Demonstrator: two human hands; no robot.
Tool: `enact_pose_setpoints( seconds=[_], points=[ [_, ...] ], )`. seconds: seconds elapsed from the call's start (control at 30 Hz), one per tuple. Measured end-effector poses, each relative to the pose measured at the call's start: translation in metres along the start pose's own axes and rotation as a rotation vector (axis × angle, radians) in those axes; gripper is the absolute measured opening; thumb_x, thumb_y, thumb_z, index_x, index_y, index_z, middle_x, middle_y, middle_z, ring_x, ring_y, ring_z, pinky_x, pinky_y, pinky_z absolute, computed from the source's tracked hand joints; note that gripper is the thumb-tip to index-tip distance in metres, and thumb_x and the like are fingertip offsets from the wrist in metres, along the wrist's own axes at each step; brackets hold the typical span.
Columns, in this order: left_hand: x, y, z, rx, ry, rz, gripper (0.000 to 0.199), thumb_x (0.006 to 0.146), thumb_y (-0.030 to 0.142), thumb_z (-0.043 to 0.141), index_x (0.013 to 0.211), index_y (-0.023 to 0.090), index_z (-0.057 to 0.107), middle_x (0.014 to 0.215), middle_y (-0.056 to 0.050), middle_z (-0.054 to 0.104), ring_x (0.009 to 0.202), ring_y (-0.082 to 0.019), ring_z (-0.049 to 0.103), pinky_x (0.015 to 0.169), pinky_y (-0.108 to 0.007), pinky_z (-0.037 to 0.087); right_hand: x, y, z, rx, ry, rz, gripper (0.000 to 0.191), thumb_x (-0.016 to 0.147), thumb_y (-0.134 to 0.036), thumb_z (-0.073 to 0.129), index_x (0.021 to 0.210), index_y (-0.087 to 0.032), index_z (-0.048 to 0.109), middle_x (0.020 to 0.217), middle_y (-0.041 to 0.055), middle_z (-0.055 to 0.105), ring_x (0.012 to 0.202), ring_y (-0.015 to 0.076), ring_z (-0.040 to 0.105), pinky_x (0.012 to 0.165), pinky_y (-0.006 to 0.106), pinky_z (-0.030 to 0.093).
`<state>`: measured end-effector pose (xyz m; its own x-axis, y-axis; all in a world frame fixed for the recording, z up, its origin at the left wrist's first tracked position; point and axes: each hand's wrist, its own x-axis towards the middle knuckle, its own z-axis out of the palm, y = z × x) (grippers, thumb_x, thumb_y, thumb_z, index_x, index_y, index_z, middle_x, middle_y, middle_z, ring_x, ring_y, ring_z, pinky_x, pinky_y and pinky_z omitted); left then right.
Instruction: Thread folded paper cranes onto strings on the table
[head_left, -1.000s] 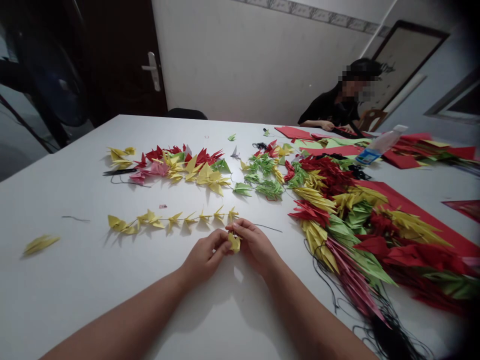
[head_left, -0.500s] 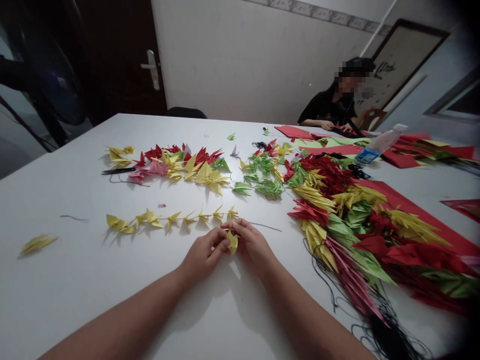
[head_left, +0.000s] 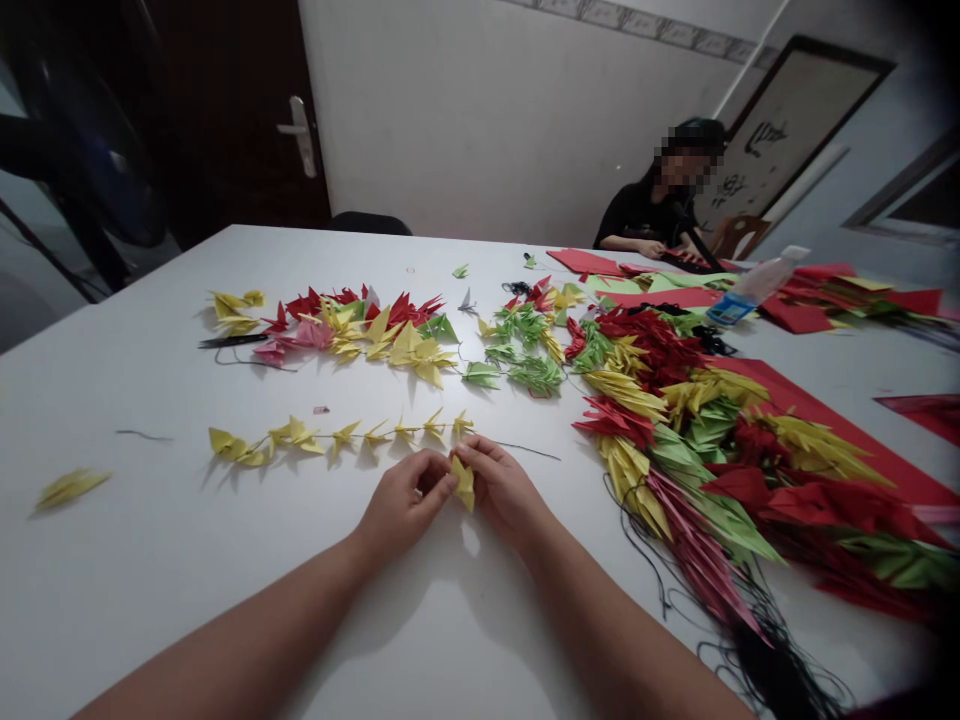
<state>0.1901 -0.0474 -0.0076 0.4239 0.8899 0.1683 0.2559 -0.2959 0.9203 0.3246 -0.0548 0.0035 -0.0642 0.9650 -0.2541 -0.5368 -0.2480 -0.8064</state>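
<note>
Between my two hands is a yellow folded paper crane (head_left: 464, 486), held just above the white table. My left hand (head_left: 405, 497) pinches it from the left with thumb and forefinger. My right hand (head_left: 500, 490) grips it from the other side, its fingers closed. Just beyond my hands a row of yellow paper cranes (head_left: 345, 437) lies threaded on a dark string (head_left: 529, 450), whose free end runs out to the right. Off to the far left rests a flattened yellow folded paper piece (head_left: 73, 488).
Strings of red, yellow and green cranes (head_left: 405, 345) lie across the middle, beside black scissors (head_left: 232, 341). A large heap of colored cranes (head_left: 697, 430) with black cords covers the right side. A plastic bottle (head_left: 757, 288) leans there. Across the table sits another person (head_left: 652, 215).
The yellow crane has turned between my fingers and now shows a narrower, pointed shape. My hands have stayed in nearly the same place.
</note>
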Motion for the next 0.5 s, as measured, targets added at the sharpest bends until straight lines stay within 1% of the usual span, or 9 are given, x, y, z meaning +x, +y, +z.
enact_pose_setpoints(
  seconds=[0.07, 0.2, 0.33, 0.43, 0.47, 0.5],
  points=[
    [0.000, -0.002, 0.000, -0.031, 0.010, -0.017, 0.021, 0.081, 0.038, 0.048, 0.078, 0.017, 0.051, 0.067, 0.001, 0.051, 0.061, -0.012, 0.047, 0.057, -0.024, 0.038, 0.001, 0.000, -0.001, 0.009, 0.008, -0.004, 0.027, 0.053, -0.032, 0.077, 0.061, -0.016, 0.056, 0.054, -0.0045, 0.056, 0.048, 0.0064, 0.047, 0.048, 0.019, 0.034],
    [0.001, -0.007, 0.002, -0.153, 0.016, -0.062, 0.023, 0.081, 0.040, 0.048, 0.089, 0.019, 0.047, 0.069, 0.001, 0.052, 0.063, -0.012, 0.049, 0.057, -0.024, 0.039, 0.003, 0.001, -0.005, 0.010, 0.010, -0.016, 0.026, 0.055, -0.032, 0.076, 0.061, -0.016, 0.057, 0.055, -0.0039, 0.058, 0.049, 0.0065, 0.049, 0.050, 0.019, 0.038],
    [0.002, -0.009, 0.003, -0.239, 0.064, -0.079, 0.023, 0.081, 0.039, 0.047, 0.094, 0.020, 0.044, 0.067, 0.003, 0.051, 0.061, -0.011, 0.050, 0.059, -0.024, 0.041, 0.004, -0.001, -0.006, -0.034, 0.041, -0.018, 0.025, 0.055, -0.032, 0.076, 0.060, -0.016, 0.057, 0.056, -0.0035, 0.058, 0.047, 0.0058, 0.049, 0.048, 0.019, 0.039],
    [0.001, -0.007, 0.001, -0.210, 0.138, -0.078, 0.021, 0.082, 0.039, 0.046, 0.090, 0.020, 0.045, 0.072, 0.002, 0.052, 0.063, -0.011, 0.050, 0.061, -0.024, 0.042, 0.001, -0.016, -0.008, -0.016, 0.103, -0.068, 0.025, 0.052, -0.030, 0.077, 0.059, -0.016, 0.058, 0.055, -0.0039, 0.058, 0.047, 0.0046, 0.049, 0.047, 0.017, 0.040],
    [0.000, -0.004, 0.000, -0.152, 0.146, -0.077, 0.020, 0.082, 0.038, 0.045, 0.088, 0.020, 0.046, 0.074, 0.001, 0.052, 0.064, -0.012, 0.050, 0.061, -0.024, 0.042, 0.000, -0.025, -0.011, 0.006, 0.137, -0.112, 0.025, 0.051, -0.029, 0.077, 0.060, -0.016, 0.058, 0.055, -0.0043, 0.058, 0.047, 0.0045, 0.049, 0.047, 0.016, 0.040],
    [-0.002, 0.001, -0.002, -0.067, 0.127, -0.073, 0.019, 0.082, 0.038, 0.045, 0.086, 0.020, 0.047, 0.075, 0.000, 0.053, 0.066, -0.012, 0.050, 0.061, -0.024, 0.041, -0.001, -0.035, -0.015, 0.034, 0.180, -0.170, 0.024, 0.051, -0.027, 0.077, 0.060, -0.016, 0.059, 0.055, -0.0046, 0.058, 0.048, 0.0046, 0.050, 0.047, 0.016, 0.041]
  ],
)
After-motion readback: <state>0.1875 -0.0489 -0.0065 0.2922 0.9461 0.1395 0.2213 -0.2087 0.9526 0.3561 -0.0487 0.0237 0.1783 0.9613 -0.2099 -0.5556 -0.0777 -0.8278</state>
